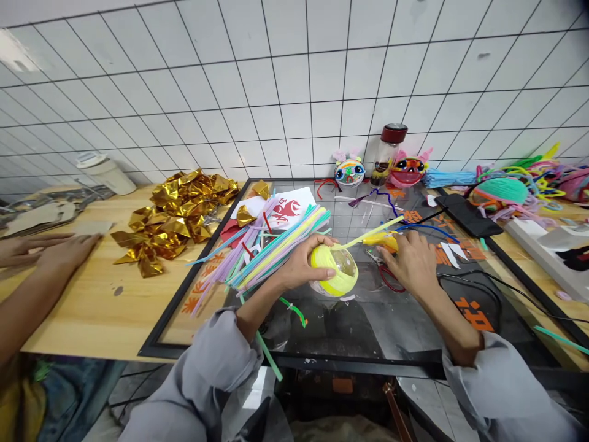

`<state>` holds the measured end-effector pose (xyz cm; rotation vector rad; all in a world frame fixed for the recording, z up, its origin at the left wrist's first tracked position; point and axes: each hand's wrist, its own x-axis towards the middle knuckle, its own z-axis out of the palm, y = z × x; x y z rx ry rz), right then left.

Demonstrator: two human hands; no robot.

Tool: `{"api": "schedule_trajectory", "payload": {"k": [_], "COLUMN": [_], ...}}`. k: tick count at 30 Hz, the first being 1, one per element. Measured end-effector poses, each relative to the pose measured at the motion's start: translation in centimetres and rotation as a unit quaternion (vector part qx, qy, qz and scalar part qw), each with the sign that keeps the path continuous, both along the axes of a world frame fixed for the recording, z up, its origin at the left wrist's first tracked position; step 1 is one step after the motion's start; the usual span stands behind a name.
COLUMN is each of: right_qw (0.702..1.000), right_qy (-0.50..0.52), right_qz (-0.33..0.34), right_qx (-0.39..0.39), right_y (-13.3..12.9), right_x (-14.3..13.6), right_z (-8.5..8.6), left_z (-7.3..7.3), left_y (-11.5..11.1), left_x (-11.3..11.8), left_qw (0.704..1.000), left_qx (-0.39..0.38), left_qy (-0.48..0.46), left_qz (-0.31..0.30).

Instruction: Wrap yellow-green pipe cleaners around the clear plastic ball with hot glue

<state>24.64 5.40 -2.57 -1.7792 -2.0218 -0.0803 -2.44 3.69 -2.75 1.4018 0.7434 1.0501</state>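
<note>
My left hand (301,264) grips a clear round shell (346,263) wrapped in yellow pipe cleaner, thumb across its front. A loose yellow pipe cleaner (390,223) runs from the shell's top edge up to the right. My right hand (413,263) is closed around a yellow hot glue gun (381,238), its tip pointing left at the shell's upper rim. Whether the tip touches the shell, I cannot tell. A bundle of pastel pipe cleaners (285,248) lies behind my left hand. Red-handled pliers (390,279) lie partly under my right hand.
Crumpled gold foil pieces (179,209) lie to the left, near another person's hands (69,248). Two decorated round animal heads (350,170) stand by the wall with a glass bottle (386,156). At right are a black phone (467,213), a white power strip (547,258) and trailing cables.
</note>
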Motion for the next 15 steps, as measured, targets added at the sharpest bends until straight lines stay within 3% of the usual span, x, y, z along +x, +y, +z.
{"api": "schedule_trajectory", "payload": {"k": [2, 4, 6, 8, 11, 15], "right_qw": [0.976, 0.890, 0.814, 0.775, 0.748, 0.746], "right_qy": [0.188, 0.372, 0.478, 0.535, 0.584, 0.597], "right_qz": [0.104, 0.205, 0.239, 0.240, 0.222, 0.216], "right_qx": [-0.038, -0.165, -0.229, -0.236, -0.223, -0.201], "right_y": [-0.4, -0.9, -1.3, -1.5, -1.4, -1.2], "right_x": [-0.6, -1.5, -2.6, -3.5, -4.5, -5.0], "right_z": [0.9, 2.1, 3.5, 4.8, 6.0, 6.1], "left_z": [-0.1, -0.1, -0.1, -0.1, 0.1, 0.2], "left_y": [0.1, 0.1, 0.1, 0.0, -0.1, -0.3], "left_x": [0.0, -0.1, -0.1, -0.1, -0.2, -0.2], "left_qw": [1.000, 1.000, 1.000, 1.000, 1.000, 0.999], "left_qx": [0.005, 0.013, 0.018, 0.018, 0.015, 0.013], "left_qy": [0.004, 0.009, 0.013, 0.018, 0.025, 0.034], "left_qz": [-0.002, -0.005, -0.002, 0.000, -0.004, -0.008]}}
